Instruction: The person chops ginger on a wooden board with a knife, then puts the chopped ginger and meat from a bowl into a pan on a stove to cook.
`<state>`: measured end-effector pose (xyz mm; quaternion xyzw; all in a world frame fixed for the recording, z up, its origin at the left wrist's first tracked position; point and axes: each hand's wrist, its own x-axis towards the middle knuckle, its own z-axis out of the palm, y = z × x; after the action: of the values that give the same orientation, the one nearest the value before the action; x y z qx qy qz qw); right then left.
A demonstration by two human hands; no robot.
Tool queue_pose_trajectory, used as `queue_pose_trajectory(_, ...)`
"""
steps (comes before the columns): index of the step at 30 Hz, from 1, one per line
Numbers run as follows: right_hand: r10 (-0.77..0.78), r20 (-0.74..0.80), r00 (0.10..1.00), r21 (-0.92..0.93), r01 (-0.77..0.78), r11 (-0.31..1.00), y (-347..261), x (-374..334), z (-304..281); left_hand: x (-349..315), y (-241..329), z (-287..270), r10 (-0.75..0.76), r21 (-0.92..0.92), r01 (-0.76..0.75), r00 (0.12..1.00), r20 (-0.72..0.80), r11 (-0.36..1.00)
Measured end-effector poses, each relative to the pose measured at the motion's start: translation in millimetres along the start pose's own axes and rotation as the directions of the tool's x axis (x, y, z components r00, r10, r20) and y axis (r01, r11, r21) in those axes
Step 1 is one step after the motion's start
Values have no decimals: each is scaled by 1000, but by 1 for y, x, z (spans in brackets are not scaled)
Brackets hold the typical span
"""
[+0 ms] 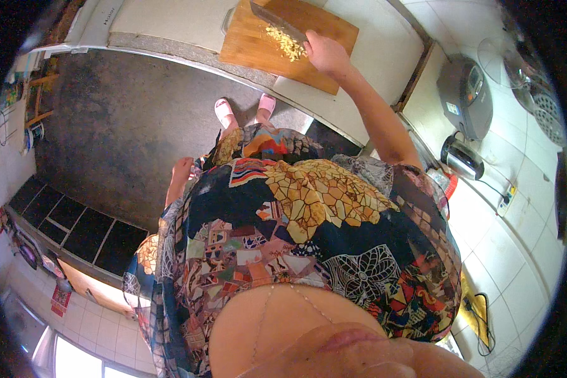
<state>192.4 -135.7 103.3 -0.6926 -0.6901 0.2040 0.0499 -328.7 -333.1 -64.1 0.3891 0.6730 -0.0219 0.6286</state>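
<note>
My right hand (327, 55) is closed round the handle of a kitchen knife (276, 21). Its dark, broad blade reaches away to the upper left over a wooden cutting board (249, 47). Finely chopped pale yellow food (288, 46) lies in a loose heap on the board, right beside the blade and my knuckles. I cannot tell what food it is. Down at my left side, away from the board, hangs my left hand (182, 169) near the patterned dress. Its fingers are small and mostly hidden, so their state does not show.
The board lies on a pale countertop (384, 47). To the right stand a grey rice cooker (466, 94) and a metal kettle (462, 156) with a cord. A skimmer (547, 116) hangs on the tiled wall. My feet in pink slippers (223, 112) stand on the dark floor (107, 120).
</note>
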Motion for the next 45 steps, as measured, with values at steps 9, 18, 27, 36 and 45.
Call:
queue_pose_trajectory(9, 33, 36, 999, 10, -33, 999, 19, -1, 23, -9, 16, 13, 147, 18, -148, 989, 30, 989)
queue_pose_trajectory(18, -7, 5, 1000, 50, 6, 999, 2, 3, 25, 4, -40, 13, 176, -96, -171, 983, 48, 981)
queue_pose_trajectory(27, 67, 40, 997, 25, -68, 997, 4, 1, 32, -14, -1, 34, 254, 139, -240, 963, -92, 961)
queue_pose_trajectory(36, 126, 0, 992, 87, -125, 988, 0, -1, 43, 6, -7, 42, 373, 232, -345, 924, -86, 909)
queue_pose_trajectory(45, 193, 77, 978, 72, -198, 977, -19, 0, 41, -9, -20, 44, 246, 24, -245, 962, -115, 969)
